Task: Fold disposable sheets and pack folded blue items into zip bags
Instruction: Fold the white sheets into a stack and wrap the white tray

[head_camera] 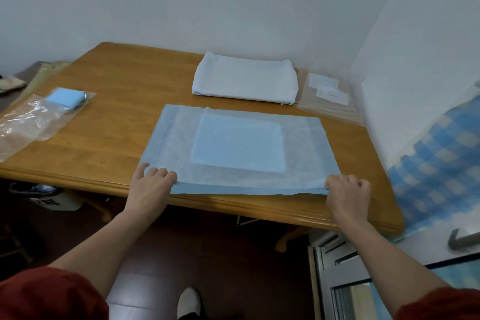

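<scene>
A pale blue disposable sheet (240, 148) lies spread flat on the wooden table (124, 91), with a darker blue pad area in its middle. My left hand (152, 184) grips the sheet's near left corner at the table's front edge. My right hand (346, 193) pinches the near right corner. A folded blue item (66, 97) sits inside a clear zip bag (31, 122) at the table's left end. A stack of white folded sheets (245, 79) rests at the back, against the wall.
Clear zip bags with white labels (328, 93) lie at the back right beside the stack. A blue checked cloth (439, 163) hangs at the right edge. The wall runs close behind the table. A dark floor and a white shoe (189, 302) show below.
</scene>
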